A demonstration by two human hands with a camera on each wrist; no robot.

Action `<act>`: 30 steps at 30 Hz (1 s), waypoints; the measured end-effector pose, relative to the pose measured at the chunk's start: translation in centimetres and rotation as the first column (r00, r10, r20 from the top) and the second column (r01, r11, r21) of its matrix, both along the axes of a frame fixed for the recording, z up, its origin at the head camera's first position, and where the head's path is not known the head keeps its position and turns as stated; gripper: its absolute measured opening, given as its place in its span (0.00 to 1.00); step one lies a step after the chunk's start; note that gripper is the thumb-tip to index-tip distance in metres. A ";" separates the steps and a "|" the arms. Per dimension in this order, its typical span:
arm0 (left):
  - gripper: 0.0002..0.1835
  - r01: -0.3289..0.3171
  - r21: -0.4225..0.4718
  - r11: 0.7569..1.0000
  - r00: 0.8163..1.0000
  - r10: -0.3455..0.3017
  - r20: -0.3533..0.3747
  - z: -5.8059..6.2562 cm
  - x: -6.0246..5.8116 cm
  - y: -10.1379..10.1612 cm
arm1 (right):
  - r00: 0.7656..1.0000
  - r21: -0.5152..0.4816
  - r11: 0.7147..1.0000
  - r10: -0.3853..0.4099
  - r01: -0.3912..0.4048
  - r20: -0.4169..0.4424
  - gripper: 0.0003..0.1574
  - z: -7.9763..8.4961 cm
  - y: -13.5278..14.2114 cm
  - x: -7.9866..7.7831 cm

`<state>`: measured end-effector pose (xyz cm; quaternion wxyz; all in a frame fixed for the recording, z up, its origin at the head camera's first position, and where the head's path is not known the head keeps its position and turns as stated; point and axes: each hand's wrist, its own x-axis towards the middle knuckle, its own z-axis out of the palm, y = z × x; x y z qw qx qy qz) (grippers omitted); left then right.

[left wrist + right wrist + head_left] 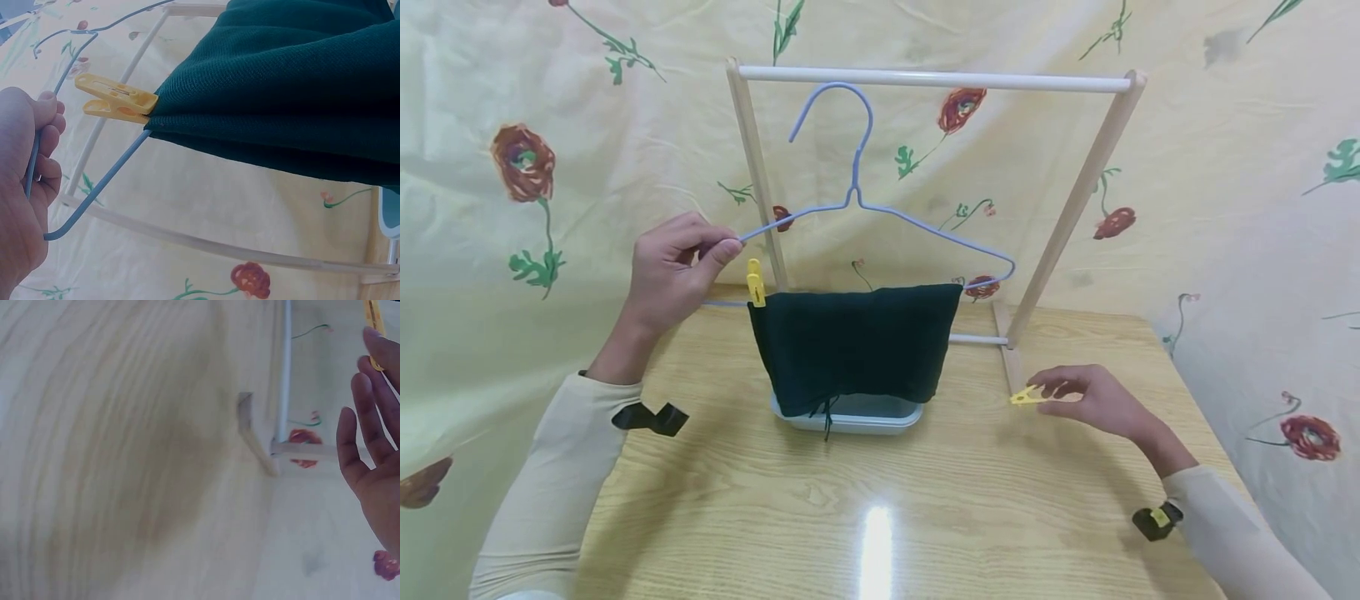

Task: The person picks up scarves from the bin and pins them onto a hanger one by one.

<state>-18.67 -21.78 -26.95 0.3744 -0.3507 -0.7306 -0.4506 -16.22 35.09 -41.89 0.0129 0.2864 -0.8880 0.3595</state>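
Observation:
My left hand (672,265) grips the left shoulder of a blue wire hanger (936,231), holding it up with its hook at the top. Folded over the hanger's bottom bar is a dark green cloth (861,346), with thin cords dangling from its lower edge. A yellow clothespin (119,97) clamps the cloth's left end to the bar. Over the right side of the table, my right hand (1093,400) pinches a second yellow clothespin (1027,396) between thumb and fingers. That clothespin shows only partly at the top corner of the right wrist view.
Behind the hanger stands a wooden rack with a white top rail (932,79) and slanted posts (1078,200). A pale plastic tub (872,425) sits on the wooden table (760,517), partly hidden by the cloth. Flower-printed fabric (1247,275) hangs around the table.

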 end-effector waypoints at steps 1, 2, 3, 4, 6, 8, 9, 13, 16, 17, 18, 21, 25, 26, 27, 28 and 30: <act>0.07 0.002 0.008 1.000 1.000 -0.002 -0.001 0.0 0.0 0.0 | 1.000 -0.018 1.000 -0.005 0.005 0.000 0.21 0.4 -0.2 0.0; 0.07 0.002 0.015 1.000 1.000 -0.002 -0.002 0.0 0.0 0.0 | 1.000 -0.035 0.999 -0.010 0.010 -0.004 0.21 0.7 -0.3 0.0; 0.07 0.000 0.023 1.000 1.000 0.000 -0.003 -0.1 0.0 0.1 | 1.000 -0.052 0.999 -0.012 0.012 -0.005 0.22 1.0 -0.4 -0.1; 0.07 -0.002 0.028 1.000 1.000 0.002 -0.004 -0.1 0.0 0.1 | 1.000 -0.061 0.998 -0.015 0.015 -0.008 0.23 1.4 -0.6 -0.1; 0.07 -0.004 0.038 0.999 1.000 0.005 -0.005 -0.2 -0.1 0.0 | 1.000 -0.067 0.998 -0.019 0.018 -0.021 0.23 2.2 -0.9 -0.2; 0.08 -0.012 0.040 0.999 1.000 0.012 -0.003 -0.2 -0.1 0.0 | 0.999 -0.072 0.997 -0.019 0.016 -0.043 0.24 3.1 -1.2 -0.2; 0.08 -0.017 0.040 0.999 1.000 0.017 -0.003 -0.2 -0.2 0.0 | 0.999 -0.076 0.997 -0.018 0.014 -0.049 0.24 3.6 -1.5 -0.2; 0.07 -0.025 0.037 0.999 1.000 0.025 -0.002 -0.2 -0.1 0.0 | 0.995 -0.113 0.993 0.008 -0.020 -0.100 0.25 5.7 -2.4 -0.4; 0.07 -0.025 0.035 0.999 1.000 0.025 0.000 -0.1 0.0 0.0 | 0.988 -0.141 0.989 0.030 -0.052 -0.153 0.26 7.3 -2.9 -0.7; 0.07 -0.025 0.035 0.999 1.000 0.025 0.000 -0.1 0.1 0.0 | 0.985 -0.153 0.986 0.035 -0.061 -0.169 0.27 7.9 -3.1 -0.8; 0.07 -0.025 0.035 0.999 1.000 0.025 0.001 -0.1 0.1 0.0 | 0.982 -0.162 0.985 0.037 -0.068 -0.184 0.26 8.4 -3.3 -0.9; 0.07 -0.017 0.038 0.999 1.000 0.017 -0.005 -0.1 0.0 -0.1 | 0.973 -0.204 0.975 0.046 -0.093 -0.227 0.26 9.9 -4.0 -1.3; 0.05 0.011 0.049 0.999 1.000 -0.010 -0.020 -0.3 -0.2 -0.1 | 0.962 -0.255 0.959 0.053 -0.123 -0.268 0.29 11.6 -5.0 -1.8; 0.05 0.019 0.053 0.998 1.000 -0.017 -0.023 -0.3 -0.2 -0.1 | 0.960 -0.262 0.957 0.048 -0.123 -0.274 0.30 12.0 -5.3 -1.9; 0.04 0.026 0.057 0.998 0.999 -0.025 -0.025 -0.3 -0.3 -0.1 | 0.959 -0.267 0.956 0.043 -0.121 -0.280 0.31 12.3 -5.6 -2.0; 0.04 0.032 0.061 0.998 0.999 -0.031 -0.025 -0.4 -0.3 -0.1 | 0.958 -0.271 0.955 0.037 -0.118 -0.284 0.32 12.7 -5.8 -2.1; 0.04 0.039 0.063 0.997 0.999 -0.038 -0.024 -0.4 -0.3 0.0 | 0.956 -0.282 0.953 0.026 -0.112 -0.292 0.32 13.4 -6.3 -2.3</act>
